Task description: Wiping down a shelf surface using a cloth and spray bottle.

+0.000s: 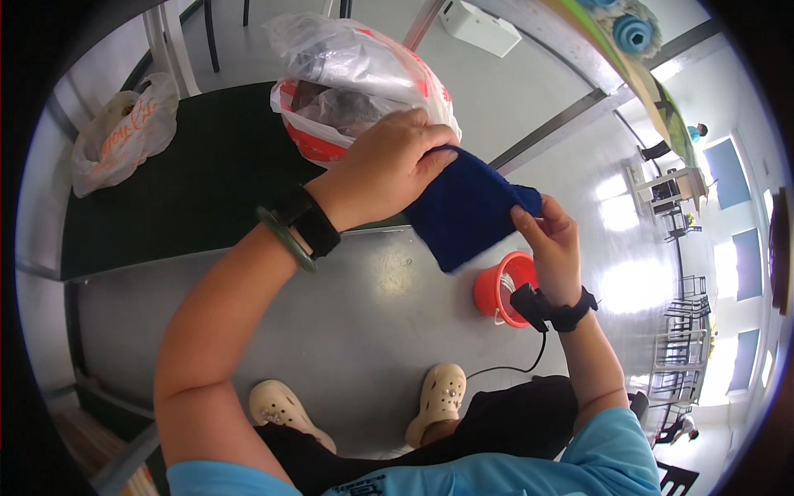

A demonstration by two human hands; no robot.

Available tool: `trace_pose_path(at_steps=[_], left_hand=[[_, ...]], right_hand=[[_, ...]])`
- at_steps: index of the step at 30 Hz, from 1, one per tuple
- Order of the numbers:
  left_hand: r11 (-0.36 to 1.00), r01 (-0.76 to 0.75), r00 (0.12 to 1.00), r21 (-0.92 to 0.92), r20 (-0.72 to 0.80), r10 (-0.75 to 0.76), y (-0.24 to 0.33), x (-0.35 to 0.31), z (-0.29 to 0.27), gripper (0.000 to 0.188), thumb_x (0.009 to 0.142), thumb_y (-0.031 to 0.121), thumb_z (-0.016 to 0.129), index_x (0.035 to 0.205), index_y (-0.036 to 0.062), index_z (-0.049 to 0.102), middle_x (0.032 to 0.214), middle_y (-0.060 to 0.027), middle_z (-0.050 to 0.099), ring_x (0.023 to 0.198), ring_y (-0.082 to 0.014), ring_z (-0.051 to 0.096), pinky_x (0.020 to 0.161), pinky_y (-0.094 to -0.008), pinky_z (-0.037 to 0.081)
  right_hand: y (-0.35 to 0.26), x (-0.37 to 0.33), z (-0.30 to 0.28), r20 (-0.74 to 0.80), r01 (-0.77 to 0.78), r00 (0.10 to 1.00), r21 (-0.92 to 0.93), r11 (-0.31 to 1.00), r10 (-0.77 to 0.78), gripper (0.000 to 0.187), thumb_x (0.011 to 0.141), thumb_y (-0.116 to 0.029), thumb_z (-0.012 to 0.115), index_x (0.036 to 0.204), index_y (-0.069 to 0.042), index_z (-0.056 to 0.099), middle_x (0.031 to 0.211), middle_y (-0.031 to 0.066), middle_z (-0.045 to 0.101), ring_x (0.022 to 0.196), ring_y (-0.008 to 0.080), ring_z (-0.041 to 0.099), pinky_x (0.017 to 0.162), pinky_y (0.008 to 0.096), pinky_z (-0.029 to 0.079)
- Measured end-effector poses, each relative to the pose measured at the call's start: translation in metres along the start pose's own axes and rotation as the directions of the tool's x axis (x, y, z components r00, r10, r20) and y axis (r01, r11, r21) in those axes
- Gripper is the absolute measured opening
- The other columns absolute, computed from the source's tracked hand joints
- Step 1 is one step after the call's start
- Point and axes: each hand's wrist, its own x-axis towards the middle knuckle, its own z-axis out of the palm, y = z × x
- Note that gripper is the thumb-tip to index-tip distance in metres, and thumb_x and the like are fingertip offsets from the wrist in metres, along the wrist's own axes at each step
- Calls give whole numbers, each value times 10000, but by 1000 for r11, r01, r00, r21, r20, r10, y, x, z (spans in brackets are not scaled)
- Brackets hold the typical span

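Note:
A dark blue cloth point(465, 207) hangs in the air between both hands, above the table's front edge. My left hand point(389, 165) grips its upper left part, fingers curled over the fabric. My right hand point(552, 240) pinches the cloth's right corner between thumb and fingers. A green bangle and a black band sit on my left wrist, a black device with a cable on my right wrist.
A red basket point(318, 145) wrapped in a clear plastic bag point(356, 58) stands on the dark green table point(190, 190). A white plastic bag point(124, 132) lies at the table's left. An orange bucket point(500, 289) stands on the grey floor by my feet.

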Motion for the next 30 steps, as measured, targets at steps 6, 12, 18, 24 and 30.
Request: trace_pose_path(at_steps=[6, 12, 18, 24, 30], left_hand=[[998, -59, 986, -39, -157, 52, 34, 16, 20, 105, 863, 58, 576, 954, 5, 575, 828, -162, 616, 750, -335, 599, 659, -361, 465], [857, -238, 908, -458, -418, 29, 55, 44, 41, 202, 849, 26, 554, 1049, 10, 538, 973, -198, 566, 810, -342, 598, 699, -360, 495], [858, 98, 980, -504, -100, -171, 25, -1, 38, 198, 922, 61, 504, 1113, 14, 527, 1056, -84, 547, 921, -140, 578, 798, -274, 471], [884, 376, 920, -279, 226, -320, 20, -124, 36, 174, 887, -21, 491, 1037, 29, 565, 1067, -99, 532, 922, -147, 584, 797, -285, 479], [530, 748, 660, -399, 525, -537, 28, -176, 38, 163, 920, 65, 486, 1046, 42, 587, 1166, -85, 497, 988, -155, 558, 857, -297, 473]], right_hand=[[-4, -4, -4, -291, 138, 951, 101, 985, -103, 150, 957, -147, 508, 1035, -20, 523, 661, -18, 501, 516, 46, 450, 473, 196, 379], [-33, 26, -23, -575, 554, 685, 12, 832, -448, 152, 974, -68, 419, 1092, -25, 505, 1029, 78, 583, 973, 166, 581, 858, 353, 492], [-26, 102, -8, -256, 347, 433, -838, 422, -864, 344, 997, -248, 415, 1235, -12, 338, 1163, 148, 487, 1056, 200, 490, 925, 324, 393], [29, 113, 33, -630, 518, 443, -402, 756, -638, 313, 1006, -286, 385, 1030, 22, 335, 931, 106, 481, 841, 164, 459, 812, 278, 395], [156, 64, 108, -595, 230, 700, -336, 913, -395, 500, 1004, -330, 263, 1332, 45, 223, 1236, 241, 384, 1152, 352, 404, 1015, 413, 282]])
